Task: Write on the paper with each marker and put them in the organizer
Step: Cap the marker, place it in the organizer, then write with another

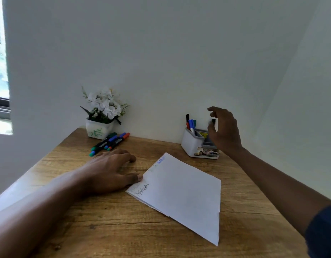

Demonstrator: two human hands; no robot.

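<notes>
A white sheet of paper lies on the wooden table, with black and blue writing along its left edge. My left hand rests flat beside it, fingers spread, the thumb tip pressing the paper's edge. Just behind that hand lie several loose markers with green, blue and red caps. A white and grey organizer stands by the wall with several markers upright in its left cup. My right hand hovers over its right side, fingers loosely apart. A black marker top shows between them, apparently free of their grip.
A white pot of white artificial flowers stands at the table's back left corner, right behind the loose markers. White walls close the table at the back and the right. A window is at the far left.
</notes>
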